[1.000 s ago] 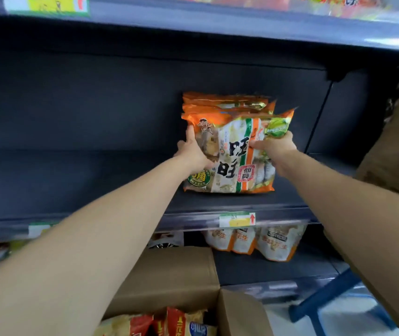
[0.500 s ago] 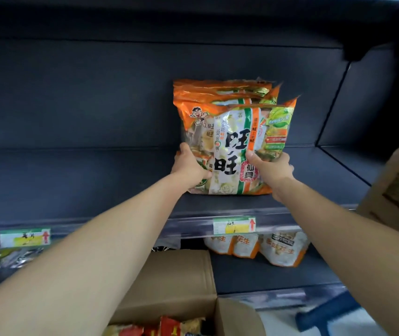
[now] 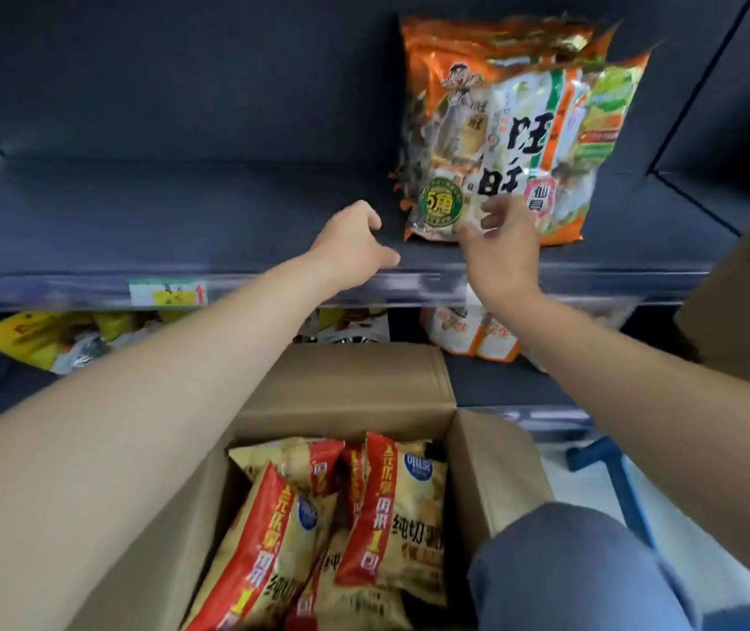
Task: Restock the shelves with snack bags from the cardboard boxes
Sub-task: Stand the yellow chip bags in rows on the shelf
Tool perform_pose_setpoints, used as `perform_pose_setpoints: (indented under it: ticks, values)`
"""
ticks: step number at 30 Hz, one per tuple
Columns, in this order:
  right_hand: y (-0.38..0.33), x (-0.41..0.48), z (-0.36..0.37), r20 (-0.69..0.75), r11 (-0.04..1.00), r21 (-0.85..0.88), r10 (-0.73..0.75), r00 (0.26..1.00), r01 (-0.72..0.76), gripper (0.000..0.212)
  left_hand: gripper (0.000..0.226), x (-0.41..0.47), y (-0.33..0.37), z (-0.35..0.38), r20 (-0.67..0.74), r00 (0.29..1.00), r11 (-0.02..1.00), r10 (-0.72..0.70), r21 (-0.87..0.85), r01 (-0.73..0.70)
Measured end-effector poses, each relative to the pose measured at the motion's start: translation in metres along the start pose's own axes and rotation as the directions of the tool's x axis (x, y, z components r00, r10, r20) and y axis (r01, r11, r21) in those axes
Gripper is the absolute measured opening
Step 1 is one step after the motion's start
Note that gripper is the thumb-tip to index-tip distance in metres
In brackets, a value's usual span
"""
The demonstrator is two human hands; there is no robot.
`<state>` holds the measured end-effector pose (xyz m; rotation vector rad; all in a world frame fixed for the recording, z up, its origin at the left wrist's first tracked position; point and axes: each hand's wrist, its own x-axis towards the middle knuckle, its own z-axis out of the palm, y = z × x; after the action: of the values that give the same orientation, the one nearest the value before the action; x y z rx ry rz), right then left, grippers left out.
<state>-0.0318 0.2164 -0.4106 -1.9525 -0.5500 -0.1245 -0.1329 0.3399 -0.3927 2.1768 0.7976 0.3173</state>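
Observation:
Orange and white snack bags (image 3: 518,129) stand upright in a row on the dark shelf (image 3: 181,211), right of centre. My left hand (image 3: 352,243) hovers over the shelf's front edge, just left of the bags, fingers apart and holding nothing. My right hand (image 3: 500,248) is in front of the front bag's lower edge, fingers spread, apart from the bag. Below me an open cardboard box (image 3: 491,471) holds several red and tan snack bags (image 3: 364,516).
A yellow price tag (image 3: 168,292) sits on the shelf rail. The lower shelf holds yellow bags (image 3: 45,334) at left and white-orange bags (image 3: 477,334) at right. Another cardboard box (image 3: 746,311) stands at the right edge. A blue frame (image 3: 610,466) rests on the floor.
Both hands have let go of the orange snack bags and drawn back toward the shelf's front edge. The camera has tilted down, showing the open box.

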Motion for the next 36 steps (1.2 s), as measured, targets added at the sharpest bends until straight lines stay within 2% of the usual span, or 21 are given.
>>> perform_pose_setpoints:
  ticks: [2,4,6,8,10,12,14,15,17,20,23,26,29,31,36]
  values:
    - [0.003,-0.034,0.022,0.157,1.0,0.005,0.022,0.987,-0.023,0.024,0.037,-0.023,-0.03,-0.002,0.058,0.998,0.999,-0.036,0.037,0.034]
    - [0.016,-0.067,0.047,0.347,0.995,-0.06,0.095,0.933,-0.08,0.016,0.033,-0.044,-0.063,0.0,0.142,0.984,0.99,-0.109,0.099,0.096]
    - [0.036,-0.098,0.071,0.545,0.975,-0.18,0.21,0.812,-0.131,0.01,0.033,-0.063,-0.097,0.003,0.239,0.952,0.968,-0.19,0.207,0.141]
    - [0.051,-0.123,0.087,0.657,0.929,-0.338,0.346,0.67,-0.149,0.002,0.035,-0.081,-0.13,0.008,0.303,0.901,0.925,-0.311,0.314,0.214]
    - [0.066,-0.143,0.1,0.712,0.861,-0.507,0.448,0.541,-0.045,0.015,0.041,-0.094,-0.165,0.016,0.346,0.824,0.868,-0.448,0.39,0.307]
    - [0.081,-0.158,0.109,0.706,0.786,-0.614,0.506,0.495,0.071,0.029,0.046,-0.106,-0.197,0.026,0.368,0.764,0.824,-0.529,0.437,0.36]
    - [0.104,-0.168,0.114,0.664,0.739,-0.672,0.57,0.484,0.052,0.024,0.047,-0.117,-0.222,0.037,0.386,0.725,0.801,-0.57,0.457,0.387]
    - [0.116,-0.173,0.114,0.626,0.718,-0.696,0.607,0.49,0.0,0.022,0.047,-0.122,-0.231,0.042,0.398,0.714,0.8,-0.576,0.453,0.393]
    - [0.134,-0.179,0.111,0.549,0.669,-0.734,0.687,0.476,-0.12,0.037,0.049,-0.129,-0.245,0.051,0.435,0.691,0.807,-0.577,0.435,0.399]
    - [0.153,-0.191,0.106,0.39,0.572,-0.759,0.782,0.486,-0.311,0.083,0.06,-0.134,-0.258,0.061,0.448,0.68,0.81,-0.58,0.406,0.424]
    - [0.165,-0.2,0.1,0.331,0.508,-0.722,0.85,0.409,-0.471,0.103,0.082,-0.134,-0.258,0.066,0.437,0.636,0.77,-0.636,0.408,0.491]
    - [0.178,-0.206,0.094,0.367,0.474,-0.674,0.881,0.3,-0.566,0.105,0.11,-0.137,-0.256,0.074,0.422,0.584,0.718,-0.693,0.472,0.511]
    - [0.183,-0.211,0.09,0.367,0.415,-0.587,0.902,0.229,-0.695,0.103,0.109,-0.137,-0.26,0.082,0.405,0.612,0.73,-0.679,0.462,0.503]
    - [0.187,-0.212,0.091,0.372,0.397,-0.505,0.901,0.223,-0.766,0.097,0.1,-0.134,-0.259,0.084,0.394,0.628,0.736,-0.671,0.46,0.498]
    - [0.179,-0.213,0.098,0.313,0.399,-0.385,0.905,0.289,-0.832,0.099,0.09,-0.129,-0.249,0.085,0.398,0.659,0.756,-0.639,0.485,0.44]
